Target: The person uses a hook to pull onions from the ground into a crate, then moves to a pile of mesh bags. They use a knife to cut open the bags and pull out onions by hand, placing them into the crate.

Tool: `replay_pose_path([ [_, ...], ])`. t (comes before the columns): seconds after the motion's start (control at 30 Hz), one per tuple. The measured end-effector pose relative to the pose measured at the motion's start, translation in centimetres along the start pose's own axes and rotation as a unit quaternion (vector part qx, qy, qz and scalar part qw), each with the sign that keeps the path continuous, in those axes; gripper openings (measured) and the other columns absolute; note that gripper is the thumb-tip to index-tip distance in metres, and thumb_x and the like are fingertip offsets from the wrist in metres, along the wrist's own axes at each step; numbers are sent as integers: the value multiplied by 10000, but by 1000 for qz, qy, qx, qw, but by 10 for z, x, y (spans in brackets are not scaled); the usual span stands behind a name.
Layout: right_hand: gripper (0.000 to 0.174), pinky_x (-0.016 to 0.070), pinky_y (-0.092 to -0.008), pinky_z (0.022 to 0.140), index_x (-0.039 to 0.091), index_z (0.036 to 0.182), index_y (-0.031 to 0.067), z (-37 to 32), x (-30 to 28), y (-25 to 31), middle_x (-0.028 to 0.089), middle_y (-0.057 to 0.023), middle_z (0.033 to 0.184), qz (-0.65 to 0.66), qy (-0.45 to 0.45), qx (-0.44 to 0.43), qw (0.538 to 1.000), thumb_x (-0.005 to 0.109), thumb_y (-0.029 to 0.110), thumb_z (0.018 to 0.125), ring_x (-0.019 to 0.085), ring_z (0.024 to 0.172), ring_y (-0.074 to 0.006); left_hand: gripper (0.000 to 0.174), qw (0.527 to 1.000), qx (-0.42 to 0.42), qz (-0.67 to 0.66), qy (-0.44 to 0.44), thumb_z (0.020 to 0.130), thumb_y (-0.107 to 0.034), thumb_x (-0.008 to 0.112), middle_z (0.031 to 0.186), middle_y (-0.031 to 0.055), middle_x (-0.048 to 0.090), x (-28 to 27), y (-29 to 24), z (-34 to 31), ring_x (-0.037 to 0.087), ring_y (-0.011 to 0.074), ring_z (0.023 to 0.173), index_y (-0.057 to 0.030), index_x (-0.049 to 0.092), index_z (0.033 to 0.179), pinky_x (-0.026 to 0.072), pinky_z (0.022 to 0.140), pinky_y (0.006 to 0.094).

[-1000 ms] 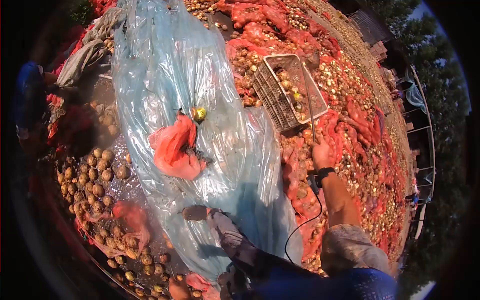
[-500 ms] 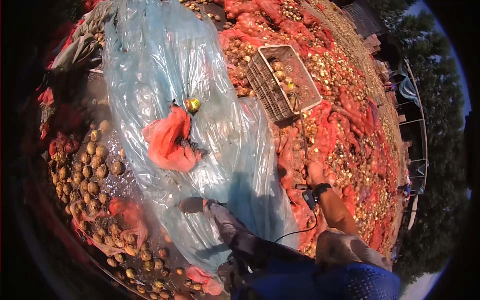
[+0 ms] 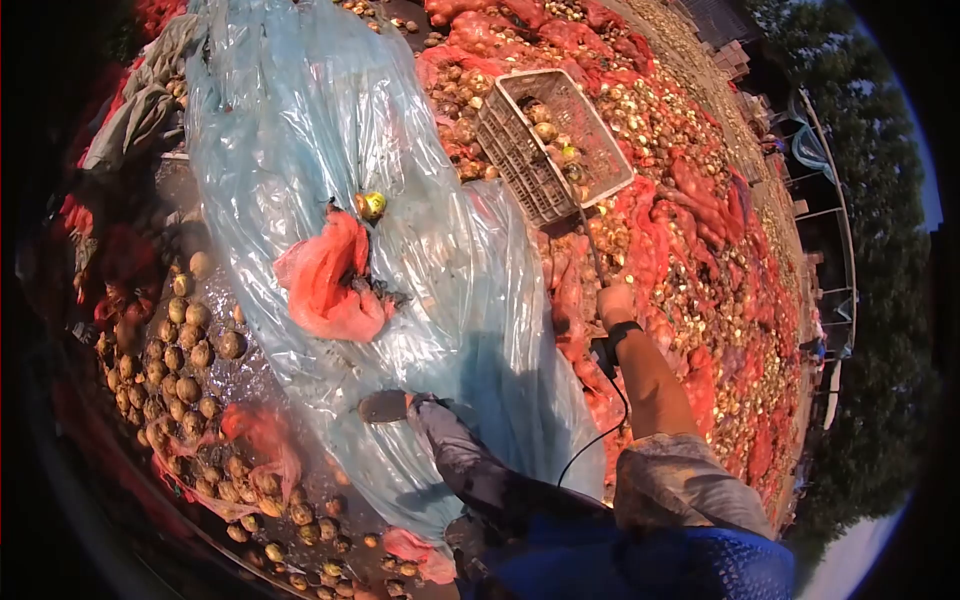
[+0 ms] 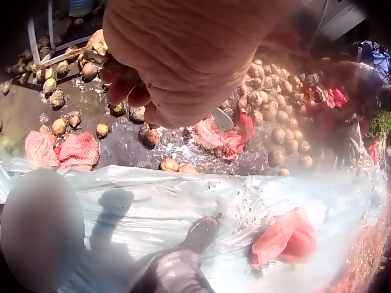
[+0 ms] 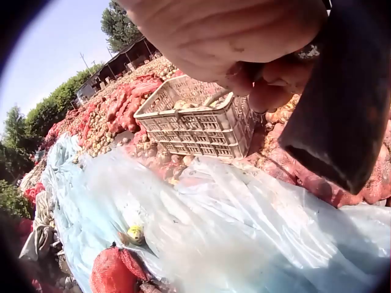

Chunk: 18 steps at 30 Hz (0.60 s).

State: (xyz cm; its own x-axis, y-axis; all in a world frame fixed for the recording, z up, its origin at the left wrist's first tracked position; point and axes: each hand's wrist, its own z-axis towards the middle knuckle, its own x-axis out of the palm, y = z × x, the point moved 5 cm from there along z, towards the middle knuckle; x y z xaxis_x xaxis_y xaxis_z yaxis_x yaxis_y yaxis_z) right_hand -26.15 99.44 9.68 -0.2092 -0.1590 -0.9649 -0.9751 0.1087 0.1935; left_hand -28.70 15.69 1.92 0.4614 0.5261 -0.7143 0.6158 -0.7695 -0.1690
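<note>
My right hand (image 3: 617, 303) grips a long thin metal rod (image 3: 592, 245) that reaches to the near side of a pale plastic crate (image 3: 530, 165). In the right wrist view a dark hollow tube end (image 5: 339, 116) sticks out beside the curled fingers (image 5: 269, 94). Several onions (image 3: 545, 131) lie inside the crate, which stands tilted on the onion pile. In the left wrist view my left hand (image 4: 177, 61) curls round a dark brown handle-like piece (image 4: 98, 59). A rounded grey blade-like piece (image 4: 223, 119) shows below that hand; how the two connect is hidden.
Blue-clear plastic sheeting (image 3: 420, 270) runs along the ground under my foot (image 3: 385, 407). A red mesh bag (image 3: 335, 285) and a yellow-green onion (image 3: 371, 206) lie on it. Loose onions (image 3: 180, 350) cover dark ground at left; filled red mesh bags (image 3: 700, 200) spread at right.
My right hand drew back toward me, then moved out again. The rod shifted from lying across the crate's opening to its near rim and side. The head view has shifted slightly.
</note>
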Motion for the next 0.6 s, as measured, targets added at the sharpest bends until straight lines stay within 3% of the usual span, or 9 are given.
replay_pose_path([
  [0.1,270,566,-443,641,721,1039,2,-33,-26,48,706,-251,889,-3,38,-28,999,533,74,861,725,768,-356,265,1000,-1,1,-1,798,-185,687,823,153,712,-4,3,5,690,316,743,-20,658,1004,520,683,415],
  [0.13,276,565,-429,656,719,1073,16,-74,-44,72,703,-221,845,101,62,17,993,551,66,860,709,708,-344,263,1000,1,1,-1,800,-184,685,821,151,712,-4,3,8,690,313,741,-20,658,1004,521,682,414],
  [0.17,276,565,-429,656,719,1073,16,-65,-29,54,703,-221,845,101,60,19,993,551,66,860,709,708,-344,261,1000,4,-1,-2,801,-182,684,819,149,712,-6,2,11,691,310,738,-20,658,1004,521,680,412],
  [0.23,310,550,-411,603,707,1132,32,-37,35,-4,674,-172,760,224,104,79,966,570,43,854,678,639,-322,256,1000,12,-9,-5,803,-179,681,816,146,713,-7,3,15,692,305,733,-20,659,1003,522,678,409],
  [0.3,209,402,-366,383,664,1065,60,-42,50,-49,597,-87,631,164,3,-83,983,535,54,901,510,415,-204,252,1000,22,-18,-13,806,-175,679,812,143,713,-8,5,20,693,299,728,-19,660,1003,522,675,405],
  [0.37,77,360,-358,373,616,914,50,-125,-7,-25,557,-78,600,394,110,86,908,542,52,891,496,416,-192,248,999,34,-25,-18,809,-172,676,808,139,713,-8,6,23,694,293,723,-19,661,1003,523,673,402],
  [0.43,113,338,-324,357,622,949,42,-163,-36,-46,540,-68,593,311,113,74,941,531,34,881,468,399,-172,245,999,33,-18,-23,810,-170,675,806,138,714,-24,-1,15,694,290,720,-19,661,1003,523,672,400],
  [0.53,288,339,-305,330,569,1183,40,-153,-23,-95,564,-72,611,359,150,91,917,517,12,901,468,385,-162,289,1000,-2,20,-8,787,-123,692,843,134,713,-33,-41,9,686,248,718,-6,657,1049,524,675,387],
  [0.6,140,333,-293,327,566,1044,49,-145,-18,-87,566,-77,610,375,177,117,903,514,45,914,458,381,-162,323,991,119,-53,24,757,-93,701,853,153,713,-33,-62,18,679,232,716,5,648,1060,525,673,386],
])
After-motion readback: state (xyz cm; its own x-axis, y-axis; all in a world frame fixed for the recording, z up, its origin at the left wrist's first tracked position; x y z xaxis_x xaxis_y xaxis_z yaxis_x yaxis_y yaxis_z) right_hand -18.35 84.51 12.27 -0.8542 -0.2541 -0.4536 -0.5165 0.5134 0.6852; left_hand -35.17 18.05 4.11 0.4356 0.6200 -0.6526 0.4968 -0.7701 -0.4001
